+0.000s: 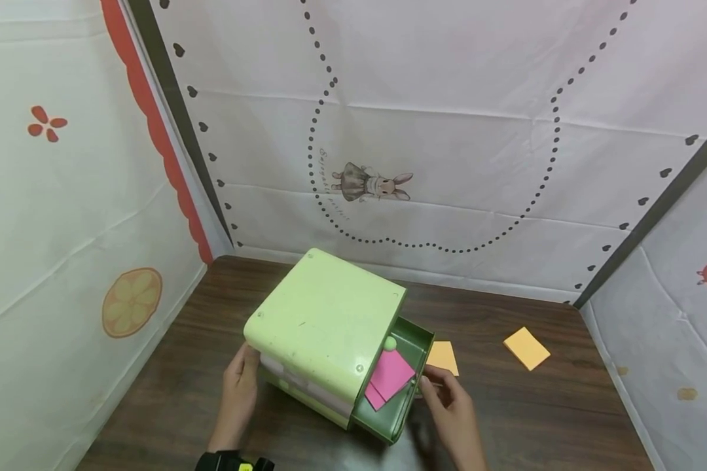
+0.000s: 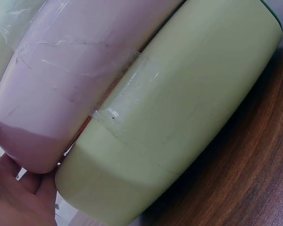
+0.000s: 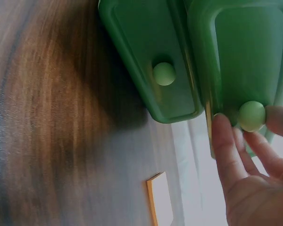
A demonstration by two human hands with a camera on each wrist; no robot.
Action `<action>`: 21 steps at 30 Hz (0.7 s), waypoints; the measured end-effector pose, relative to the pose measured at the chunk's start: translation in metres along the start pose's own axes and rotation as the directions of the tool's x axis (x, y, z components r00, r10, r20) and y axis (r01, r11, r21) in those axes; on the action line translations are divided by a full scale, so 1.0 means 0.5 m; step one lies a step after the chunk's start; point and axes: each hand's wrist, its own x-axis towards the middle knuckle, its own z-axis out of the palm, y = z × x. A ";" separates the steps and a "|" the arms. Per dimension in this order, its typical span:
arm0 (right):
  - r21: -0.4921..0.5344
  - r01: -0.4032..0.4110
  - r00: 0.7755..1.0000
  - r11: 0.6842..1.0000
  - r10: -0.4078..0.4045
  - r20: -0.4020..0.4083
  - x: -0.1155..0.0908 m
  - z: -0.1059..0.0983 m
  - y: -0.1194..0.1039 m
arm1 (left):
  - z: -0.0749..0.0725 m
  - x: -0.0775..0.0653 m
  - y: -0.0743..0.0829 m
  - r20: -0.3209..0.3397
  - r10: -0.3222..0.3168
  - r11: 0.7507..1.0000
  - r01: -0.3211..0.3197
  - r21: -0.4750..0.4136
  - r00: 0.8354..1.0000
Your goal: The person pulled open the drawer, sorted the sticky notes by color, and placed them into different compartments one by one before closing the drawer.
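Observation:
A light green and pink drawer cabinet (image 1: 330, 314) stands turned on the wooden table. One dark green drawer (image 1: 409, 337) sticks out of its front, with pink sticky notes (image 1: 393, 373) inside. My right hand (image 1: 453, 412) is at the drawer's front; in the right wrist view its thumb and fingers pinch the round light green knob (image 3: 251, 116). Beside it, another drawer front (image 3: 132, 42) has its own knob (image 3: 164, 74). My left hand (image 1: 241, 386) holds the cabinet's rear left edge, its fingertips hidden behind it. Clear tape (image 2: 127, 89) crosses the cabinet's side.
A yellow sticky-note pad (image 1: 527, 348) lies on the table to the right. Another yellow pad (image 1: 444, 356) lies just beyond the drawer, partly hidden. A small light green ball shape (image 1: 390, 343) shows at the cabinet's front edge. Printed white cloth (image 1: 448, 163) walls surround the table.

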 end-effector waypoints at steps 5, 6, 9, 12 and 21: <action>0.045 -0.026 0.999 0.999 0.025 0.021 0.004 -0.003 0.003 | 0.001 0.001 -0.003 -0.001 -0.008 1.000 0.008 -0.012 1.000; 0.046 -0.034 0.999 0.998 0.033 0.023 0.005 -0.005 0.003 | 0.002 0.001 -0.003 0.006 -0.011 1.000 0.011 -0.015 1.000; 0.058 -0.061 0.998 0.996 0.060 0.020 0.006 -0.011 0.000 | 0.010 0.004 -0.004 0.030 -0.027 1.000 0.027 -0.010 0.999; 0.092 -0.074 0.997 0.993 0.074 0.004 0.003 -0.015 -0.005 | 0.017 0.005 -0.001 0.052 -0.034 0.999 0.035 -0.019 0.998; 0.155 -0.085 0.996 0.984 0.083 0.018 -0.003 -0.001 -0.011 | 0.005 -0.007 0.001 0.002 0.002 1.000 -0.002 -0.031 1.000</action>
